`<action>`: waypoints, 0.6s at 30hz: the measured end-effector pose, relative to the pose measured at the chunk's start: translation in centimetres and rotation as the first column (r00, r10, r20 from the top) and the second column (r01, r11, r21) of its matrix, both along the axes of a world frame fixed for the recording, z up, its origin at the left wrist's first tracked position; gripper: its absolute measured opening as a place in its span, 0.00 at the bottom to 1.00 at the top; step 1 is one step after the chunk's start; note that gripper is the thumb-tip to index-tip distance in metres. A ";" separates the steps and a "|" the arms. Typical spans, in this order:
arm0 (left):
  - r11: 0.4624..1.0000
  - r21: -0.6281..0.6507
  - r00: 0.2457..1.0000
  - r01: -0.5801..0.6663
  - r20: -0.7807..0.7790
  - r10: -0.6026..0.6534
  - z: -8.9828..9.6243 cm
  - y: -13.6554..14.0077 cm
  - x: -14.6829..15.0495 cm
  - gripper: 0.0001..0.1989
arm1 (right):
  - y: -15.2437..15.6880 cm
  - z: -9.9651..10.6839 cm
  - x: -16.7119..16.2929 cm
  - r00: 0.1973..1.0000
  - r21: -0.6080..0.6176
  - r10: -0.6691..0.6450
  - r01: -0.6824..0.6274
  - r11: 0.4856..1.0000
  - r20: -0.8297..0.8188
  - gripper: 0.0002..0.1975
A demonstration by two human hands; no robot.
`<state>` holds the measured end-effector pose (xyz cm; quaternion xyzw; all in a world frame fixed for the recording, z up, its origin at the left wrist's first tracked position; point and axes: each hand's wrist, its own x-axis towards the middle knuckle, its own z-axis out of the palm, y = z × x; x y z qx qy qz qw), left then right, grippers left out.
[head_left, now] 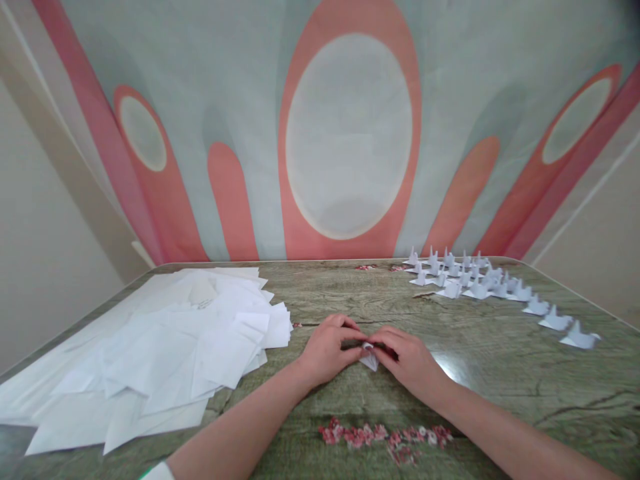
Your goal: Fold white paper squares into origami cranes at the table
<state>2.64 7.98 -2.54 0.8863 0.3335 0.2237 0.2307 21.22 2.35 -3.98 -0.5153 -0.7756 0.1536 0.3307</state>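
A small piece of folded white paper (369, 360) is held between my two hands, just above the middle of the table. My left hand (331, 348) pinches its left side between thumb and fingers. From the right, my right hand (406, 360) grips the opposite side in the same way. The fingers cover the paper's upper part, and only a pointed lower portion shows clearly. Its exact folded shape is too small to make out.
Loose white paper sheets (165, 347) lie in a wide, overlapping pile on the left. Several folded paper cranes (477, 288) stand in rows at the back right. The wood-grain table (320, 293) has pink blossoms (360, 435) near its front and a patterned backdrop (350, 133) behind.
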 end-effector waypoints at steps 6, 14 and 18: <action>0.999 -0.037 1.000 -0.005 -0.024 0.004 0.4 -0.1 0.1 0.10 | 0.0 0.4 -0.1 0.999 -0.023 -0.035 0.035 0.999 0.008 0.04; 0.987 -0.145 0.996 -0.074 -0.056 0.066 1.5 0.8 1.4 0.12 | 0.1 0.4 0.2 0.996 -0.043 -0.025 0.022 0.999 -0.086 0.06; 0.984 -0.139 0.994 -0.110 -0.036 0.106 1.2 0.8 1.7 0.12 | 0.2 0.3 0.3 0.995 -0.043 -0.036 0.031 0.999 -0.097 0.06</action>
